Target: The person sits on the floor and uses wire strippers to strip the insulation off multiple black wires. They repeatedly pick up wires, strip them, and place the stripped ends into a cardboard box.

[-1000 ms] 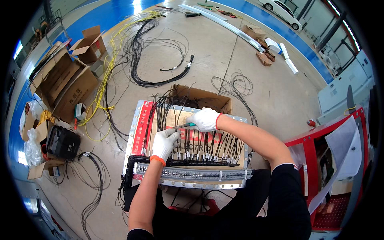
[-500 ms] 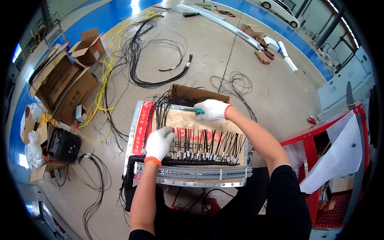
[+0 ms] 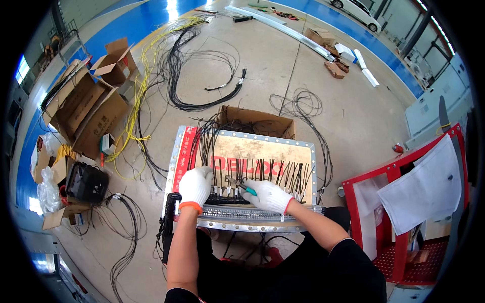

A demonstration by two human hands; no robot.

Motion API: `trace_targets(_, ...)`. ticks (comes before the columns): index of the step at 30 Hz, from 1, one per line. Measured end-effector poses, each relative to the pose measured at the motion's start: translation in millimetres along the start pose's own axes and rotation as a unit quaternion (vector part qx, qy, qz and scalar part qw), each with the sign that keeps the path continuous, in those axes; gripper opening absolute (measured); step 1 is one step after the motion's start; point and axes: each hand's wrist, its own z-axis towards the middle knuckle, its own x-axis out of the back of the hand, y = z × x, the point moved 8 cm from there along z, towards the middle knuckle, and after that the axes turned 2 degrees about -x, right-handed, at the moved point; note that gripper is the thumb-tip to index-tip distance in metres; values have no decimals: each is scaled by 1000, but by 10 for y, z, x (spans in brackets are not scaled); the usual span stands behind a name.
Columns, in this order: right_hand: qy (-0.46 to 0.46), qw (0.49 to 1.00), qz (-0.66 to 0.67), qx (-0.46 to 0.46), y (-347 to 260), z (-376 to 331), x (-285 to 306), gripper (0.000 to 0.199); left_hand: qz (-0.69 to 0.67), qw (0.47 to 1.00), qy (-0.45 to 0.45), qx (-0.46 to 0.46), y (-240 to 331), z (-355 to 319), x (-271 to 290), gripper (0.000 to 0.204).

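Observation:
A pair of green-handled pliers (image 3: pixel 249 190) is in my gloved right hand (image 3: pixel 270 196); their metal jaws point up-left among the row of short black wires (image 3: pixel 260 171). My left hand (image 3: pixel 196 186), in a white glove with an orange cuff, is closed at the left end of that row. It seems to pinch a black wire, but the fingertips are partly hidden. White sleeves mark several wire ends. The wires rise from a black bundle (image 3: pixel 227 200) beside a slotted metal rail (image 3: pixel 242 214). Under them lies a cardboard-covered board (image 3: pixel 242 146) with a metal edge. Longer black wires (image 3: pixel 206 139) fan out beyond my left hand.
An open cardboard box (image 3: pixel 283 124) holding black wire bits stands just past the board. Coiled black cables (image 3: pixel 202 105) and yellow cables (image 3: pixel 132 121) lie on the floor. Cartons (image 3: pixel 96 118) and a black case (image 3: pixel 87 182) are at left. A red-framed rack (image 3: pixel 353 212) stands right.
My right hand has come back from the board's far edge with the pliers, down to the row of short wires near my left hand. My left hand has shifted only slightly.

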Motion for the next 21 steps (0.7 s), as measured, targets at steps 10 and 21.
trace_targets(10, 46, 998, -15, -38, 212, -53, -164, 27, -374, 899, -172, 151, -111, 199, -441, 18)
trace_targets(21, 48, 996, -43, -57, 80, 224, 436, 32, -448, 871, -109, 169, -122, 185, -418, 17)
